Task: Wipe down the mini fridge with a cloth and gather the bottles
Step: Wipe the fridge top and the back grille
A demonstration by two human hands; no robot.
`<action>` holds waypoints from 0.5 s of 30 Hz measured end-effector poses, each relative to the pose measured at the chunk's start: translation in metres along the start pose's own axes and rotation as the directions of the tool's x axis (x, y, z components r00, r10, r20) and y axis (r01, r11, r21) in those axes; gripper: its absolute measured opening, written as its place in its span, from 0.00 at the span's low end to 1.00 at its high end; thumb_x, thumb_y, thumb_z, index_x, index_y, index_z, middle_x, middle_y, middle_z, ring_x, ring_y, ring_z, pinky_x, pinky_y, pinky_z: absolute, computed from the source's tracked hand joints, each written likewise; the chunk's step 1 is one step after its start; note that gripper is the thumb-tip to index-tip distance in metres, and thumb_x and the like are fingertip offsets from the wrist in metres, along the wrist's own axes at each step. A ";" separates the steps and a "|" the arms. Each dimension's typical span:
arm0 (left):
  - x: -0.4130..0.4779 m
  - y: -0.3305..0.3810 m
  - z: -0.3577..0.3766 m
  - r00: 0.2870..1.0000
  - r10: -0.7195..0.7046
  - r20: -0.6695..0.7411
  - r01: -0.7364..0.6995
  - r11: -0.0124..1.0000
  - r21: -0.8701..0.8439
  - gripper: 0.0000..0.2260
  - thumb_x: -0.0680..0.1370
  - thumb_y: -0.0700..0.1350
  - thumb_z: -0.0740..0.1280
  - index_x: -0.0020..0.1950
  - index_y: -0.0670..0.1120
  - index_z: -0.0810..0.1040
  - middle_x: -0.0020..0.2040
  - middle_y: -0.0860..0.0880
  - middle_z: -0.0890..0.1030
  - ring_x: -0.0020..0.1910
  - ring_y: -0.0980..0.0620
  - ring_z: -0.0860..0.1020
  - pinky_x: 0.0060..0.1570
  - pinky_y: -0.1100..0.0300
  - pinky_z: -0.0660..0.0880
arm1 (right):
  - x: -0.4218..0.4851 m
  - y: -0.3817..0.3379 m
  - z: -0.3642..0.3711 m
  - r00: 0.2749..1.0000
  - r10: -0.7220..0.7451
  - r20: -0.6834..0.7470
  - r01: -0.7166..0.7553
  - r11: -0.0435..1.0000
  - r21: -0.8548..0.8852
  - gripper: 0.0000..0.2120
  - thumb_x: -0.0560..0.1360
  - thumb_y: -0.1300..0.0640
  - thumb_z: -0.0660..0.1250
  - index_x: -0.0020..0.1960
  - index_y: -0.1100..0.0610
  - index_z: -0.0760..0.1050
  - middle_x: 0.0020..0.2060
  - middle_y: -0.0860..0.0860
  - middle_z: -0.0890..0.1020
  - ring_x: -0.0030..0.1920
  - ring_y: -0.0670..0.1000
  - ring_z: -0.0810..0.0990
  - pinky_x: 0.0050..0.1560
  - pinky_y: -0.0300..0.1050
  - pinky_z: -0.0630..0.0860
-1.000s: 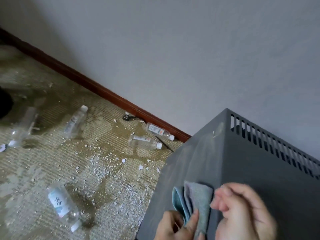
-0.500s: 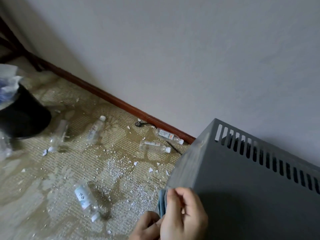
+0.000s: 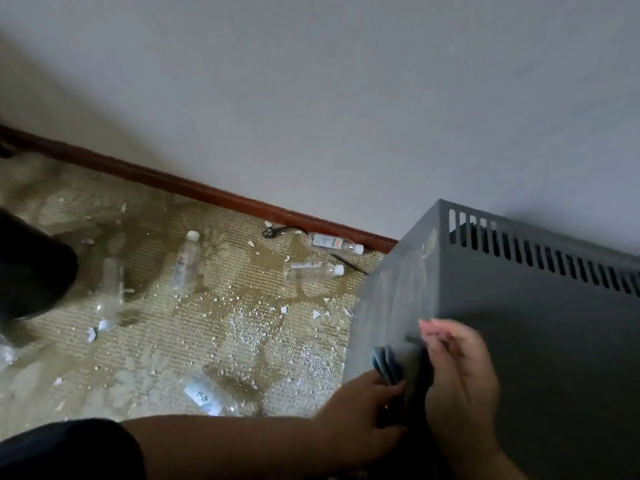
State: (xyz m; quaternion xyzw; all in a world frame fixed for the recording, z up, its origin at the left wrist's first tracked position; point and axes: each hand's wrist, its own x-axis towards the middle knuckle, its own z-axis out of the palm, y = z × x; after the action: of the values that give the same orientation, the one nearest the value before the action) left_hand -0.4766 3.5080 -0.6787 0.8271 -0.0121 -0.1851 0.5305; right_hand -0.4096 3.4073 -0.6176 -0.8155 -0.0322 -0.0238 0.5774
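A folded blue-grey cloth (image 3: pixel 388 362) lay against the near corner edge of a dark grey metal mini fridge (image 3: pixel 540 341) with vent slots, at right. The left hand (image 3: pixel 356 414) pinched the cloth's lower end with curled fingers. The right hand (image 3: pixel 460 382) held its fingers together, bent over the cloth; blur hid whether they gripped. Clear plastic bottles (image 3: pixel 311 270) lay scattered on debris-strewn beige carpet (image 3: pixel 242 341).

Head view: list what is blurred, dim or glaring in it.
Head view: the light is dim and flat; the right hand is motion-blurred, so its grip on the cloth is unclear; the black object at the left edge and the clear bottle beside it are smeared; the mini fridge side carries a pale streaky sheen; the labelled bottle by the wall is fairly sharp.
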 end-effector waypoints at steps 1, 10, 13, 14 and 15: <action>0.001 -0.001 -0.012 0.995 0.078 0.057 -0.080 0.996 0.035 0.20 0.72 0.51 0.68 0.64 0.53 0.74 0.58 0.45 0.75 0.55 0.49 0.74 0.54 0.65 0.70 | -0.002 -0.001 0.002 0.999 -0.023 -0.046 0.024 0.999 0.026 0.09 0.72 0.51 0.63 0.50 0.43 0.77 0.50 0.42 0.82 0.50 0.41 0.81 0.49 0.29 0.76; -0.002 -0.004 -0.017 0.997 0.066 0.031 -0.056 0.966 -0.252 0.21 0.68 0.49 0.66 0.59 0.65 0.71 0.46 0.51 0.77 0.41 0.63 0.75 0.45 0.66 0.71 | -0.004 -0.016 0.012 0.995 0.019 -0.102 -0.009 0.995 0.101 0.17 0.72 0.62 0.60 0.58 0.48 0.68 0.56 0.48 0.78 0.58 0.40 0.77 0.60 0.32 0.73; -0.004 -0.012 -0.011 0.999 0.042 -0.008 -0.042 0.945 -0.325 0.25 0.66 0.49 0.67 0.57 0.73 0.71 0.42 0.62 0.73 0.38 0.70 0.72 0.42 0.73 0.69 | -0.004 -0.018 0.009 0.985 0.037 -0.168 -0.013 0.990 0.137 0.19 0.71 0.61 0.61 0.59 0.46 0.66 0.54 0.51 0.78 0.56 0.42 0.78 0.59 0.34 0.75; -0.004 -0.015 -0.008 0.999 0.024 -0.021 -0.030 0.939 -0.342 0.25 0.66 0.48 0.66 0.60 0.69 0.73 0.42 0.62 0.72 0.38 0.69 0.72 0.43 0.74 0.69 | -0.003 -0.017 0.008 0.978 0.055 -0.200 -0.018 0.984 0.179 0.19 0.70 0.60 0.61 0.58 0.45 0.66 0.53 0.52 0.79 0.55 0.43 0.79 0.58 0.35 0.76; -0.005 -0.017 -0.003 0.999 0.006 -0.038 -0.020 0.931 -0.364 0.26 0.65 0.48 0.66 0.63 0.64 0.73 0.43 0.61 0.73 0.39 0.66 0.72 0.43 0.73 0.70 | -0.003 -0.016 0.007 0.969 0.079 -0.234 -0.025 0.974 0.227 0.18 0.70 0.60 0.61 0.57 0.45 0.67 0.51 0.52 0.81 0.54 0.45 0.80 0.57 0.37 0.76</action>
State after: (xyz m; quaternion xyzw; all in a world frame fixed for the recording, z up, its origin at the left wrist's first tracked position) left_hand -0.4829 3.5196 -0.6914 0.7175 0.0265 -0.1656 0.6761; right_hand -0.4135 3.4189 -0.6047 -0.7375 0.0574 -0.1036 0.6648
